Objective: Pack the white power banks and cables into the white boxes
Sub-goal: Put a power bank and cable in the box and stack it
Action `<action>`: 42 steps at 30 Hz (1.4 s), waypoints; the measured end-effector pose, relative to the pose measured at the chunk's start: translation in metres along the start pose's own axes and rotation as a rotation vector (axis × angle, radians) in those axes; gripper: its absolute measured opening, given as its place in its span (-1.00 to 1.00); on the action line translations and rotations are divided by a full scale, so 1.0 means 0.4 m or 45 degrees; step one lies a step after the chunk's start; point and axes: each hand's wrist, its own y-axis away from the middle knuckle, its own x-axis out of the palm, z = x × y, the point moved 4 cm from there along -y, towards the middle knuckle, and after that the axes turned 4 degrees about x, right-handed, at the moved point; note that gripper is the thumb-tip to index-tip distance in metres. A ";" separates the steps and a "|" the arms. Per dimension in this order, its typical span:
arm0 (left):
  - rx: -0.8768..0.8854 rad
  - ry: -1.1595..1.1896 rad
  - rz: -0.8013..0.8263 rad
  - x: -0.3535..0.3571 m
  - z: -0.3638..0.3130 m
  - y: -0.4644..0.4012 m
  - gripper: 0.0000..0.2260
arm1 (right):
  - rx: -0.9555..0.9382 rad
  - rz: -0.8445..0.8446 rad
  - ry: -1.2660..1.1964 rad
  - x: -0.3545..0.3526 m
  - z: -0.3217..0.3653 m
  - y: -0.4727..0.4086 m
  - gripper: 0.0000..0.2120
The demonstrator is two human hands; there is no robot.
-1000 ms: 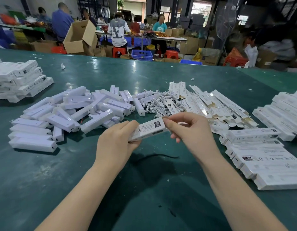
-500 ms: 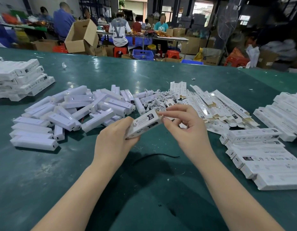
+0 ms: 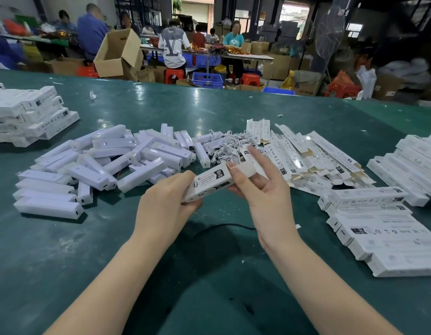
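Above the table (image 3: pixel 209 298), box (image 3: pixel 209 183) flap now raised, right hand (image 3: pixel 265 194) fingers now spread.

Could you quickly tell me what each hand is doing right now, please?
Left hand: grips the white box.
Right hand: fingers mostly straight, thumb and fingertips at the box's open end flap.
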 end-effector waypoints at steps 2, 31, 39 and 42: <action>-0.019 -0.004 -0.004 -0.001 0.003 -0.001 -0.49 | -0.096 0.009 0.104 0.008 0.001 0.011 -0.62; 0.022 -0.245 -0.106 -0.025 -0.014 -0.003 -0.80 | -0.007 -0.161 -0.180 0.027 -0.035 0.027 -0.73; 0.069 -0.273 -0.145 -0.032 -0.021 -0.001 -0.82 | 0.022 -0.129 -0.224 0.029 -0.022 0.030 -0.81; 0.013 -0.200 -0.122 -0.029 -0.020 0.001 -0.80 | -0.100 -0.103 -0.081 0.035 -0.004 0.039 -0.80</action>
